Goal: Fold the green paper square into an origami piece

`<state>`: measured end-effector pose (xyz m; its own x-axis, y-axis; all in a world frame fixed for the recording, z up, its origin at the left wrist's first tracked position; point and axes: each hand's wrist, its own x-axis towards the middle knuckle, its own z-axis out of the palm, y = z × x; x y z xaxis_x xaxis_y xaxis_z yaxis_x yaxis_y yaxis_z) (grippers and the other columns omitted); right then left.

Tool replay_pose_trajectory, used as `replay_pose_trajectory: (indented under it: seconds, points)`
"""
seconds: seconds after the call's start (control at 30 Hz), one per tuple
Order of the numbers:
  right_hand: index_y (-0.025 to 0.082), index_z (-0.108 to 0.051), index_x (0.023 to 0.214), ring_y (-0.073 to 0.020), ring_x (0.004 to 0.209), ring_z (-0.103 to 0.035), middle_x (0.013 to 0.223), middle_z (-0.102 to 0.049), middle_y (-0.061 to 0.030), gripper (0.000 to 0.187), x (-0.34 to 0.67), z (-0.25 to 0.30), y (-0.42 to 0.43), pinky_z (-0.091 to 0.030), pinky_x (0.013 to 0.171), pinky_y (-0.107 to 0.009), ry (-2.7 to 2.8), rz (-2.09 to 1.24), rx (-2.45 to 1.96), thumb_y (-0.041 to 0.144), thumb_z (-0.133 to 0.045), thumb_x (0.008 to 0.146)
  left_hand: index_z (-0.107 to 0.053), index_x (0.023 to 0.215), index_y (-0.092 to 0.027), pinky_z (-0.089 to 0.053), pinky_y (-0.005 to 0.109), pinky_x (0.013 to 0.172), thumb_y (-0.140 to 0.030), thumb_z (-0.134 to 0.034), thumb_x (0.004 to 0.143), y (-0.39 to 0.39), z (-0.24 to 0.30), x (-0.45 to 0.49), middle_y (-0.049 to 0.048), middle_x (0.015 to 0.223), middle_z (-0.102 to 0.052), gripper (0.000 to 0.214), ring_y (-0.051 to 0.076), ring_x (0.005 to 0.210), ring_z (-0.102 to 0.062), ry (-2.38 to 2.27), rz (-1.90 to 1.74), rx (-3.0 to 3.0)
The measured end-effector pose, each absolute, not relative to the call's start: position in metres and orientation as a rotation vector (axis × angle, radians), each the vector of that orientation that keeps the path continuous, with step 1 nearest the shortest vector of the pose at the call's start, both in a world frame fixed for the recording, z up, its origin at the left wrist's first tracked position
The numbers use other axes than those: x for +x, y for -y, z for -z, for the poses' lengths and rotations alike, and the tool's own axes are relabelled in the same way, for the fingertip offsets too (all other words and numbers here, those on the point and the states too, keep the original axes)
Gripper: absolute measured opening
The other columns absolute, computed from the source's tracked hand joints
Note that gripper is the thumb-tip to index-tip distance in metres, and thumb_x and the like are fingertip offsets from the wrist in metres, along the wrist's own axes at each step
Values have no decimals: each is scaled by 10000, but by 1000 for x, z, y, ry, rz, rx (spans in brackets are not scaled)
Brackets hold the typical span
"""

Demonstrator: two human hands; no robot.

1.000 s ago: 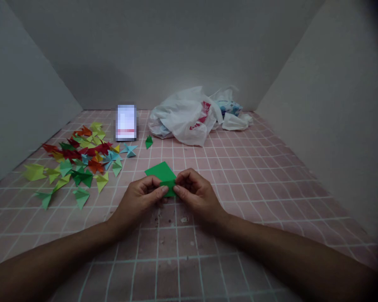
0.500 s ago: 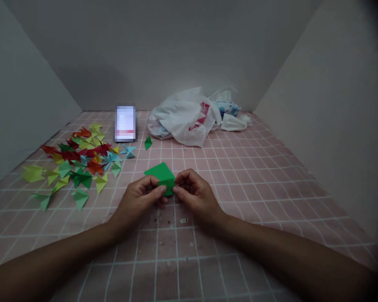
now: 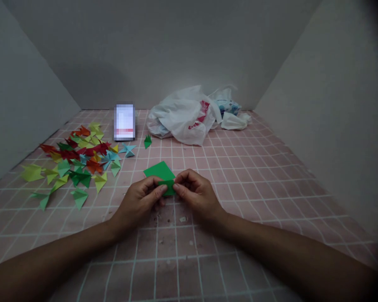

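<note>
A green sheet of paper (image 3: 159, 171) lies on the pink tiled floor (image 3: 255, 188) in front of me, its near corner folded over. My left hand (image 3: 141, 201) pinches that folded part from the left, fingers curled. My right hand (image 3: 197, 195) pinches it from the right, thumb and forefinger pressed together on the paper. Both wrists rest low over the tiles.
A heap of several folded paper shapes (image 3: 78, 161) in red, green, yellow and blue lies at the left. One small green folded piece (image 3: 148, 141) stands alone. A blurred upright card (image 3: 124, 122) and white plastic bags (image 3: 189, 115) sit by the back wall. Grey walls close in three sides.
Both hands stay on the green paper; the near fold has been pressed tighter and narrower between the fingertips. The view has shifted slightly.
</note>
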<state>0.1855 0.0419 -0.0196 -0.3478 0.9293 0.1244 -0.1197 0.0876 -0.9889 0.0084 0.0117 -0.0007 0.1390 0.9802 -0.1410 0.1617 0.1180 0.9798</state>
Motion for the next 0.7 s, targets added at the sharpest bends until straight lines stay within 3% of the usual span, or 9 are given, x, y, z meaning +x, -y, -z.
replay_pose_trajectory:
  seconds: [0.4, 0.7]
  points:
    - [208, -576, 819, -118, 650, -503, 748, -555, 26, 94, 186, 18, -41, -421, 616, -269, 1473, -1404, -874, 245, -662, 812, -575, 833, -183, -364, 220, 478, -378, -619, 841, -11, 2, 10, -66, 549, -538, 199, 95, 484, -467, -1341, -908, 1323]
    - [198, -589, 765, -159, 783, -563, 807, -597, -14, 88, 188, 19, -41, -449, 727, -310, 1571, -1273, -892, 237, -633, 831, -566, 798, -186, -348, 228, 489, -381, -597, 844, -13, 0, 10, -60, 564, -522, 203, 103, 502, -465, -1342, -822, 1425]
